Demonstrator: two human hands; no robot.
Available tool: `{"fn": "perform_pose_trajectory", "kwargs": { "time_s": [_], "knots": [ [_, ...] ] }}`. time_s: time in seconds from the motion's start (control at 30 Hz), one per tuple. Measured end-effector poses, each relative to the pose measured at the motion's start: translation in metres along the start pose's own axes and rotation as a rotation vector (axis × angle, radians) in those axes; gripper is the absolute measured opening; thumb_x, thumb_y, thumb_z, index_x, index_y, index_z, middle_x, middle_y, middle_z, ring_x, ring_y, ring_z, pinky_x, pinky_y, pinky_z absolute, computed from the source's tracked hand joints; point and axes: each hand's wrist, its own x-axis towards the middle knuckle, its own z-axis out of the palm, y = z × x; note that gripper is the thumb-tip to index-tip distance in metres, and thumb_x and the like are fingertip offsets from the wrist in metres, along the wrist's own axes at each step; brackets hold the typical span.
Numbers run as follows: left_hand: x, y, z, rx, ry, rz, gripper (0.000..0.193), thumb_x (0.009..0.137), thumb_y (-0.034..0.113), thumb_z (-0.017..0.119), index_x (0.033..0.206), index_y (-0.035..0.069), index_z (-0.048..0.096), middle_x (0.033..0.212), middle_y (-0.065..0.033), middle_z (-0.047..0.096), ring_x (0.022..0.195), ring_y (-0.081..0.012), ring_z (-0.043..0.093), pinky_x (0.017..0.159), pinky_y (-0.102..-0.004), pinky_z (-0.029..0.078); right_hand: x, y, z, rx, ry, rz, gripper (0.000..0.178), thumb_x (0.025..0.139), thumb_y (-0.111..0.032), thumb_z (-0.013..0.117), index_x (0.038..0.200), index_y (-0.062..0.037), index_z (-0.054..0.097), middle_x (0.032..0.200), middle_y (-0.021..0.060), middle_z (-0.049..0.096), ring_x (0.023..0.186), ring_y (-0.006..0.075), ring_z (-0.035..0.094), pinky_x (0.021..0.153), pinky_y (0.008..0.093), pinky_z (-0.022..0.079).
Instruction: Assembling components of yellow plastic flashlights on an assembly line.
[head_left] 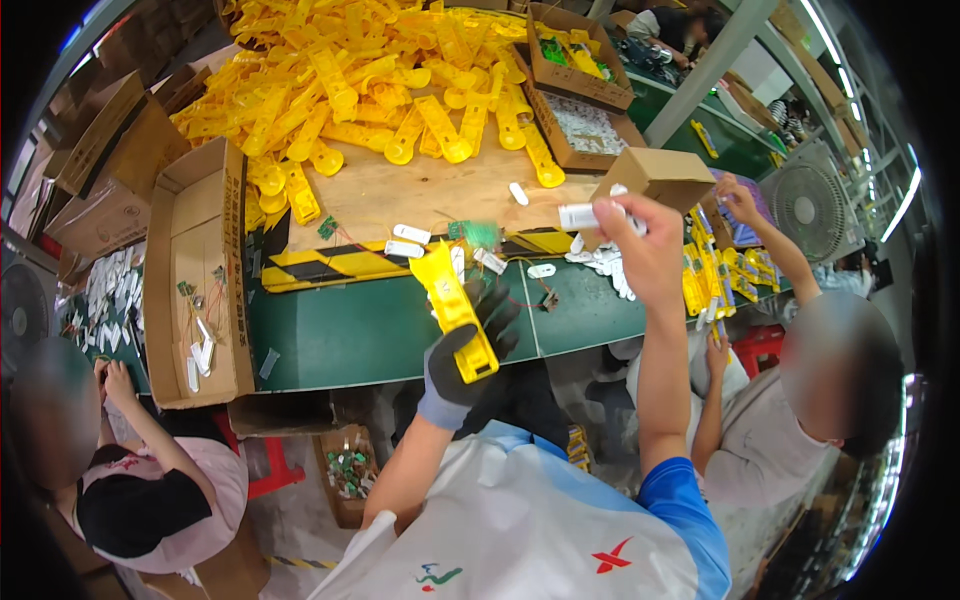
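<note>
My left hand (455,372), in a grey and black glove, grips a long yellow plastic shell (447,290) with a rectangular opening at its near end. Raised to the right, my bare right hand (650,250) pinches a small white block (577,217) between thumb and fingers. Between them, by the bench's striped edge, a green circuit board (478,235) looks smeared. Several white plastic pieces (408,240) lie around it, with thin wires and a small wired part (548,298) nearby.
A heap of yellow shells (380,90) covers the back of the wooden board (400,190). An open carton (240,300) stands left; stacked boxes (580,150) and a small carton (665,175) stand right. People sit on both sides; the right one's raised hand (738,200) is near yellow parts (710,270).
</note>
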Motion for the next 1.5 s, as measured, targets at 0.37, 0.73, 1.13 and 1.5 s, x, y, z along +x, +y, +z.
{"fn": "perform_pose_trajectory", "kwargs": {
  "time_s": [0.37,0.73,1.13,1.5],
  "knots": [
    [0.004,0.017,-0.002,0.224,0.055,0.209,0.045,0.089,0.013,0.06,0.132,0.006,0.049,0.138,-0.0137,0.051,0.124,-0.0343,0.053,0.093,-0.0457,0.052,-0.118,0.041,0.01,0.264,-0.086,0.066,0.012,0.088,-0.007,0.067,0.091,0.0036,0.07,0.073,0.0062,0.068,0.067,0.0092,0.062,0.06,0.0225,0.046],
    [-0.009,0.008,0.014,0.782,0.103,0.297,0.055,0.095,0.017,0.057,0.145,0.004,0.039,0.126,-0.0145,0.058,0.107,-0.024,0.061,0.093,-0.0367,0.048,-0.134,0.06,0.005,0.394,0.12,0.189,0.015,0.091,-0.008,0.065,0.092,0.0054,0.069,0.076,0.0088,0.069,0.066,0.011,0.064,0.062,0.0221,0.05],
    [0.0,0.003,-0.039,0.887,0.548,0.482,0.074,0.079,-0.011,0.069,0.141,0.002,0.03,0.132,-0.0114,0.047,0.118,-0.0197,0.051,0.1,-0.031,0.044,-0.127,0.051,0.0,0.385,-0.053,0.136,0.013,0.089,-0.009,0.066,0.087,0.0037,0.069,0.074,0.0074,0.068,0.064,0.0087,0.061,0.059,0.0216,0.046],
    [0.003,0.01,-0.015,0.774,0.373,0.516,0.046,0.084,-0.006,0.066,0.126,-0.001,0.05,0.111,-0.0101,0.061,0.095,-0.0176,0.06,0.088,-0.0298,0.048,-0.131,0.059,0.002,0.285,-0.03,0.125,0.012,0.087,-0.008,0.066,0.086,0.0035,0.069,0.071,0.0063,0.067,0.062,0.0088,0.059,0.058,0.022,0.044]
  ]
}}
